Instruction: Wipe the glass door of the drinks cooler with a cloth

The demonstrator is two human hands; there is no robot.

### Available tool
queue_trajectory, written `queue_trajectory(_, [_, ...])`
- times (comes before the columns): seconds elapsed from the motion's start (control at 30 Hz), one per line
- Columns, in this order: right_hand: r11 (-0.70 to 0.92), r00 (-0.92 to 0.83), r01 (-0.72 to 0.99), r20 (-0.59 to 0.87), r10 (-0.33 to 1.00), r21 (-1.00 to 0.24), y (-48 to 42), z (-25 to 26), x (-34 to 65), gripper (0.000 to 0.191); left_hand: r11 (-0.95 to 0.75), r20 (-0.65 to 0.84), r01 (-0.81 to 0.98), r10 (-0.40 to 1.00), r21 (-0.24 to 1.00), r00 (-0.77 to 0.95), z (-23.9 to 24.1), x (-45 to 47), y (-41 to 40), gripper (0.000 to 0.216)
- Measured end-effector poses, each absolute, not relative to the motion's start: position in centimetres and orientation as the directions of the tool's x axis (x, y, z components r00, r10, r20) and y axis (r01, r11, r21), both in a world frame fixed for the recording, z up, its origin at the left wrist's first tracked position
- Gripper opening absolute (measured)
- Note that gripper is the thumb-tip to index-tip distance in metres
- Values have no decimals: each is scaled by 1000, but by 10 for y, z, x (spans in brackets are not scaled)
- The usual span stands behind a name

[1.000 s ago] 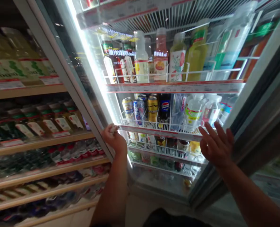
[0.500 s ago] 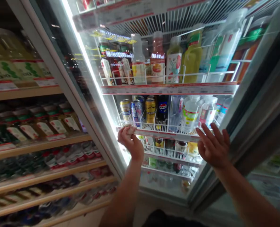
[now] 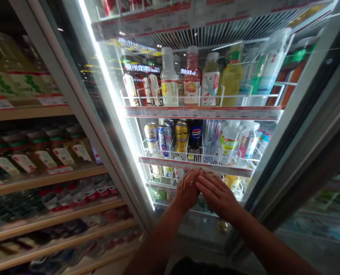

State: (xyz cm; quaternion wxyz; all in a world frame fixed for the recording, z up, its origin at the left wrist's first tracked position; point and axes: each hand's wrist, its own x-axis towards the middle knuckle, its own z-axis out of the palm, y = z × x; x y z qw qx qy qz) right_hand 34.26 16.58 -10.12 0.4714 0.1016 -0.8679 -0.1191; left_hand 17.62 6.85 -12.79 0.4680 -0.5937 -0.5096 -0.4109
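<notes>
In front of the drinks fridge, my left hand (image 3: 187, 188) and my right hand (image 3: 217, 193) meet at the fingertips, just below the front rail of the can shelf. The fingers of my left hand are curled round a small crumpled pale cloth or tissue (image 3: 210, 171), mostly hidden behind the hands. My right hand's fingers are stretched out and lie over the left fingertips and the cloth. Behind and above them stand a gold can (image 3: 181, 135), a blue can (image 3: 165, 140) and a dark Pepsi bottle (image 3: 196, 133) on the wire shelf.
Juice bottles (image 3: 192, 82) stand on the fridge shelf above. A bright light strip (image 3: 112, 88) runs down the fridge's left side. Wooden shelves (image 3: 43, 177) with rows of bottles are at the left. A metal door frame (image 3: 275, 160) slants along the right.
My hands were wide apart; the left has moved right with the crumpled cloth and the right has moved left, so they now touch. The view has shifted slightly.
</notes>
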Motion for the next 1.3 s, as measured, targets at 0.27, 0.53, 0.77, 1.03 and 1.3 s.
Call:
queue_trajectory(0.27, [954, -564, 12, 790, -241, 299, 171, -109, 344, 37, 297, 963, 942, 257, -155, 78, -144, 83, 18, 72])
queue_trajectory(0.53, [953, -373, 234, 923, -98, 195, 180, -77, 358, 43, 292, 986, 951, 158, -96, 51, -164, 59, 40, 67])
queue_trajectory(0.77, [955, -342, 282, 940, 10, 92, 174, -143, 358, 34, 260, 990, 963, 135, -72, 38, -168, 60, 42, 65])
queue_trajectory(1.03, [908, 25, 395, 990, 138, -137, 168, -129, 333, 65, 191, 992, 980, 125, -57, 33, -164, 62, 39, 62])
queue_trajectory(1.3, [919, 43, 385, 996, 79, -90, 160, -96, 303, 61, 218, 992, 974, 122, -57, 31, -165, 63, 39, 60])
